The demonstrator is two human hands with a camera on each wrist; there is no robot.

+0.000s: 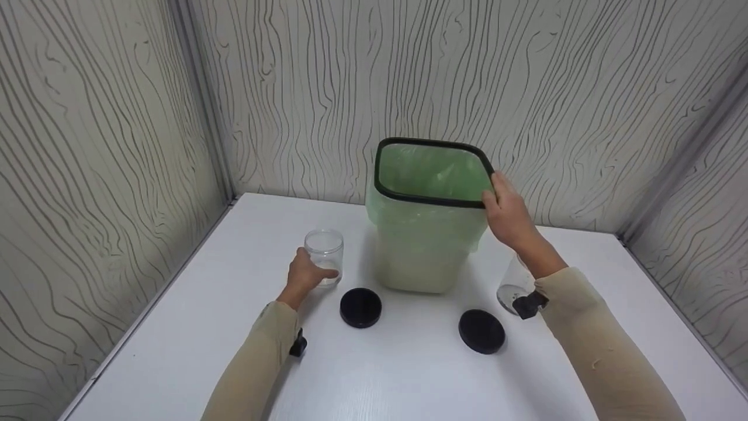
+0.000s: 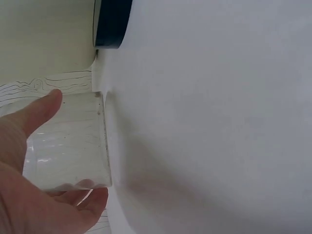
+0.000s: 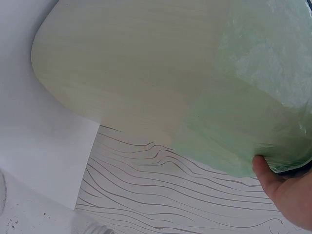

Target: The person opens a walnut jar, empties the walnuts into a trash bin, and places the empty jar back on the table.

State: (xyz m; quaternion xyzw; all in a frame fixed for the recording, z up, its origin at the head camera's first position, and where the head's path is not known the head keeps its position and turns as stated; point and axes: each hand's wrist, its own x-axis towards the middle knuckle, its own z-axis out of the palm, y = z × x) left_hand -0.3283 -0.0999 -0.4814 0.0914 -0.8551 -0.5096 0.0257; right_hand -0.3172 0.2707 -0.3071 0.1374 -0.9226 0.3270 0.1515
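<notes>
My left hand [image 1: 305, 273] grips a clear plastic jar [image 1: 325, 251] low on its side, thumb and fingers on opposite sides of it. The jar stands lidless on the table, and the left wrist view shows small specks near its base. On the right, my right hand [image 1: 509, 215] holds the black rim [image 1: 489, 169] of a trash can [image 1: 418, 263], thumb over the edge. A green bag [image 1: 429, 225] lines the can and hangs over its outside. Behind my right wrist stands a second clear jar [image 1: 513, 289], partly hidden, with dark bits at its bottom.
Two round black lids lie on the white table [image 1: 374, 380]: one lid [image 1: 360, 307] near the left jar, the other lid [image 1: 481, 331] near the right jar. Wood-patterned wall panels [image 1: 327, 88] enclose the table at the back and sides.
</notes>
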